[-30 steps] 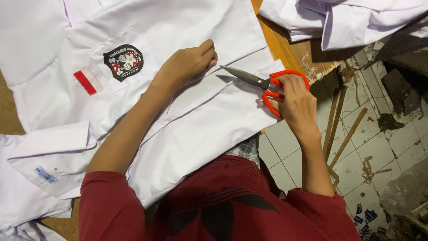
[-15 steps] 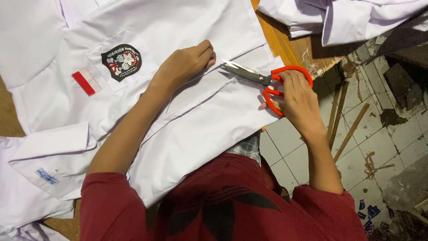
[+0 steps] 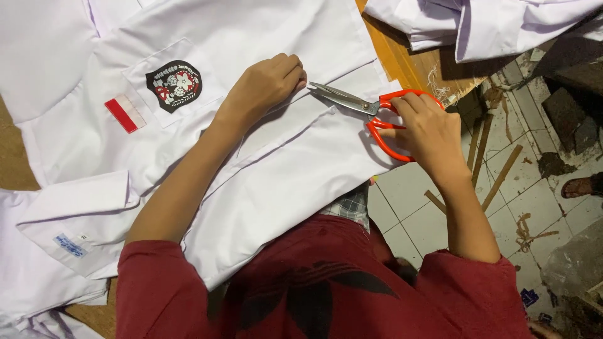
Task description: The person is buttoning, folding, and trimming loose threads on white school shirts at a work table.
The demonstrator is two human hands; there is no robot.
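Note:
A white shirt (image 3: 251,150) lies spread on a wooden table, with a black round badge (image 3: 174,85) and a small red and white strip (image 3: 125,113) on its chest pocket. My left hand (image 3: 264,85) presses on the shirt's front placket, fingers curled, pinching the cloth near the blade tips. My right hand (image 3: 427,135) grips red-handled scissors (image 3: 361,107) whose metal blades point left and touch the cloth right beside my left fingertips.
More white garments (image 3: 477,25) are piled at the top right on the table's edge (image 3: 402,63). Another folded white shirt (image 3: 56,232) lies at the lower left. To the right is a dirty tiled floor (image 3: 502,182) with wooden sticks and someone's sandalled foot (image 3: 581,186).
The scissors and my right hand have moved left, so the blade tips now reach my left fingertips. My left hand has stayed on the placket.

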